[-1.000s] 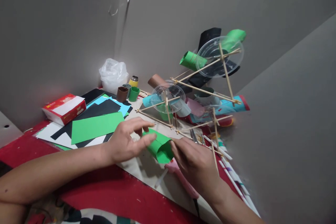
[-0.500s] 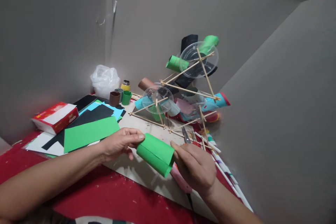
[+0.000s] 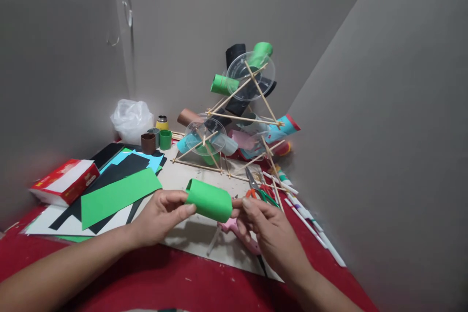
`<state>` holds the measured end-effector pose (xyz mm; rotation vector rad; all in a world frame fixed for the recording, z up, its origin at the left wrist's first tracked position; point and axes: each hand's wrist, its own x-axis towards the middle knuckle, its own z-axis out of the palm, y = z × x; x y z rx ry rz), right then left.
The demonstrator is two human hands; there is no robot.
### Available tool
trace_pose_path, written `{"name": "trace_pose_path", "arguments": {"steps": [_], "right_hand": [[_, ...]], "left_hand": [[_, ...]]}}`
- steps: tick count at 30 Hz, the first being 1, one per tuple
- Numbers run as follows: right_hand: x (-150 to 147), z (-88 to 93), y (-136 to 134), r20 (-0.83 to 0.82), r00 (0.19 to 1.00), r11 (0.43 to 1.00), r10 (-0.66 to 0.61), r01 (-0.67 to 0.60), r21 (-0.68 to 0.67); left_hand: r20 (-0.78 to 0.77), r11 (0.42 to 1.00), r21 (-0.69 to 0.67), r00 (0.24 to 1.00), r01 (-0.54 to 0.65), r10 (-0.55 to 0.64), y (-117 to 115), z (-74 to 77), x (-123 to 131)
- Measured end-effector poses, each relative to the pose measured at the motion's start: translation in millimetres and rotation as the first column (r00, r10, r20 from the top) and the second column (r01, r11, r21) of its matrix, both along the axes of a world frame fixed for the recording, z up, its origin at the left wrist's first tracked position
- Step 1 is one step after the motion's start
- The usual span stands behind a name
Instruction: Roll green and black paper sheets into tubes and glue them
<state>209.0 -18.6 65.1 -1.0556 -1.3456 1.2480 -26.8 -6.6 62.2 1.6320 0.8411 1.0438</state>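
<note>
Between my hands, above the pale board point(image 3: 175, 234), is a green paper tube point(image 3: 210, 201). My left hand point(image 3: 161, 214) grips its left end, fingers at the opening and thumb on the near side. At the right end, my right hand point(image 3: 266, 224) pinches the tube's edge with thumb and fingertips. Under the tube and right hand lies a pink glue gun point(image 3: 250, 243) with a glue stick poking out. Scissors point(image 3: 252, 181) with orange and green handles rest just beyond my right hand. A flat green paper sheet point(image 3: 119, 197) lies left of my left hand.
Stick frames carrying clear plastic discs point(image 3: 251, 76) with coloured paper tubes stand at the back. A red tissue pack point(image 3: 65, 181) and black sheets point(image 3: 120, 171) are at left. Small paper cups point(image 3: 165, 140) and a plastic bag point(image 3: 132, 119) stand behind. White rolled sticks point(image 3: 314, 234) line the right side.
The green tube has turned, so its lengthwise seam no longer faces me. My left thumb has shifted onto its near side. The camera view has swung slightly right.
</note>
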Motion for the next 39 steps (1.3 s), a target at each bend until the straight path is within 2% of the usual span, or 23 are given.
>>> {"name": "trace_pose_path", "arguments": {"steps": [3, 5, 8, 12, 17, 20, 22, 24, 27, 29, 32, 35, 37, 39], "right_hand": [[-1.2, -7.8, -1.1, -0.089, 0.993, 0.982, 0.081, -0.095, -0.164], [0.1, -13.7, -1.0, -0.115, 0.991, 0.974, 0.074, -0.096, -0.204], [2.5, -20.1, -2.0, -0.112, 0.992, 0.978, 0.064, -0.085, -0.189], [1.0, -20.2, -5.5, 0.003, 0.996, 0.99, 0.084, -0.084, -0.11], [-1.5, -16.5, -9.5, 0.106, 0.989, 0.994, 0.107, -0.103, -0.045], [1.5, -18.8, -12.7, 0.108, 0.991, 0.996, 0.084, -0.08, -0.038], [4.1, -20.8, -15.4, 0.107, 0.994, 0.999, 0.016, -0.019, 0.029], [5.9, -22.0, -18.1, 0.149, 0.988, 0.983, -0.043, 0.015, 0.183], [5.9, -22.0, -21.0, 0.23, 0.97, 0.888, -0.081, -0.035, 0.459], [4.8, -21.3, -22.2, 0.249, 0.966, 0.852, -0.063, -0.078, 0.518], [3.4, -20.1, -23.2, 0.246, 0.969, 0.892, -0.036, -0.08, 0.445], [3.0, -19.3, -23.6, 0.198, 0.98, 0.958, -0.001, -0.056, 0.281], [3.3, -19.3, -23.3, 0.15, 0.985, 0.983, 0.089, -0.111, 0.146], [4.4, -19.9, -22.5, 0.112, 0.978, 0.981, 0.176, -0.184, 0.064]], "left_hand": [[-0.121, 0.983, 0.16, 0.99, 0.088, -0.069, -8.3, -1.7, 5.9], [-0.169, 0.972, 0.179, 0.978, 0.152, -0.121, -10.7, -1.6, 10.0], [-0.172, 0.98, 0.084, 0.971, 0.181, -0.165, -10.5, -0.4, 14.5], [-0.088, 0.979, -0.092, 0.978, 0.183, -0.191, -9.8, -0.8, 16.2], [-0.128, 0.98, -0.16, 0.982, 0.116, -0.137, -12.3, -4.3, 16.0], [-0.037, 0.967, -0.234, 0.993, 0.101, -0.113, -11.7, -5.1, 17.3], [0.043, 0.957, -0.274, 0.995, 0.094, -0.086, -10.2, -5.6, 18.9], [0.102, 0.946, -0.308, 0.992, 0.1, -0.072, -8.9, -6.8, 21.0], [0.177, 0.918, -0.367, 0.98, 0.147, -0.086, -9.0, -9.5, 23.8], [0.22, 0.899, -0.399, 0.97, 0.184, -0.101, -10.9, -10.6, 24.7], [0.225, 0.891, -0.402, 0.966, 0.211, -0.128, -15.2, -9.7, 24.7], [0.172, 0.884, -0.404, 0.968, 0.237, -0.181, -19.0, -8.1, 24.8], [0.145, 0.872, -0.419, 0.967, 0.253, -0.211, -20.0, -8.8, 25.4], [0.146, 0.867, -0.433, 0.969, 0.246, -0.201, -19.3, -11.0, 26.0]]}}
